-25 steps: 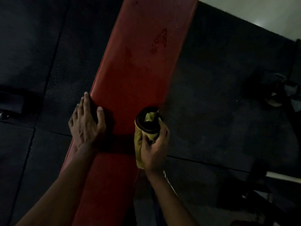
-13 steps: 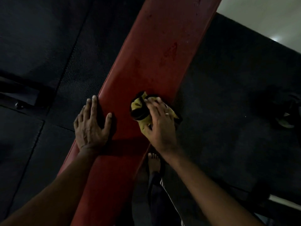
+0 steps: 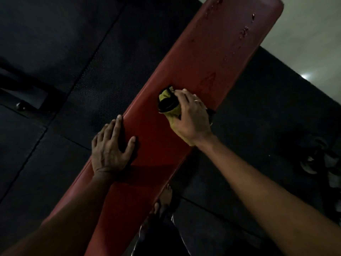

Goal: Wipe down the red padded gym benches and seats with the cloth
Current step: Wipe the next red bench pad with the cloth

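Dark rubber floor [image 3: 55, 52] under the red bench [image 3: 212, 58], which runs from 7 to 1 o'clock. My right hand [image 3: 191, 117] clenches the yellow cloth [image 3: 168, 102] mid-pad; unwiped spots lie toward 1. My left hand [image 3: 110, 150] rests flat, fingers straight, at 7.

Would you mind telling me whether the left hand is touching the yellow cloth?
Apart: the head view shows bare red bench between left hand and cloth.

Long red padded bench [image 3: 193, 74], diagonal; bunched yellow-and-black cloth [image 3: 168, 101] on its middle.
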The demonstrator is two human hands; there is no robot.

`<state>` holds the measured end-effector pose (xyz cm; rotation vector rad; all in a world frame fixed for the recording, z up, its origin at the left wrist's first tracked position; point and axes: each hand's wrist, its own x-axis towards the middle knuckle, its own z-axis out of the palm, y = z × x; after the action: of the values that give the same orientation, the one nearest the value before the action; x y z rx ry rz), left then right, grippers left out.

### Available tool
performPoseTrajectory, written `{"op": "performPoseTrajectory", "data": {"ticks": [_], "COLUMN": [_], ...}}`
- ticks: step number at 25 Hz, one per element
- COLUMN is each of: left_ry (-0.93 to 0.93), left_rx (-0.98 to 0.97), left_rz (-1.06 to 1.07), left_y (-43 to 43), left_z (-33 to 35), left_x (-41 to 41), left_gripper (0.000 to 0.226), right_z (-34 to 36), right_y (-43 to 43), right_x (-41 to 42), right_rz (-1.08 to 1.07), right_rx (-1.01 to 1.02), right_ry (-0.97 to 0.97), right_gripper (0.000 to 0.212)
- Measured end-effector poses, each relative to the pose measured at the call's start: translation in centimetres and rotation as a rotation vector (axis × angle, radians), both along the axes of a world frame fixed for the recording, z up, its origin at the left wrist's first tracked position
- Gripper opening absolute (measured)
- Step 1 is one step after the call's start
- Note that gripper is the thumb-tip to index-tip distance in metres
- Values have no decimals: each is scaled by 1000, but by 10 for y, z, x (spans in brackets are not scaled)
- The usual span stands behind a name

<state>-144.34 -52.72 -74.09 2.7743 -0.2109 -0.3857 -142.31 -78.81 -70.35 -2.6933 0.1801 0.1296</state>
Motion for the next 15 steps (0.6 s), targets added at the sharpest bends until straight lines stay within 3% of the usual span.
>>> {"op": "performPoseTrajectory", "data": {"ticks": [5,9,10,13,14,15], "left_ry": [31,47,49,56,61,63], "left_rx": [-12,-14,-8,-4,-11,-16], "left_rz": [-12,-2,-11,-19,-18,-16], "left_y": [2,4,5,4,3,2], "left_z": [0,-1,0,-3,-2,-1], "left_x": [0,-2,-3,-3,-4,-3], "left_gripper": [79,80,80,80,80,80], "right_z": [-4,1,4,3,3,4], "right_y": [15,11,1,7,21,39], "right_x": [51,57,66,99,102,102], "right_rz": [-264,176,203,-122,-169,-87], "right_rx": [-38,-23,-17,-16,-48,-86], "right_ry": [-18,-13,-10,-22,-28,-37], "right_gripper": [65,67,65,57,54,52]}}
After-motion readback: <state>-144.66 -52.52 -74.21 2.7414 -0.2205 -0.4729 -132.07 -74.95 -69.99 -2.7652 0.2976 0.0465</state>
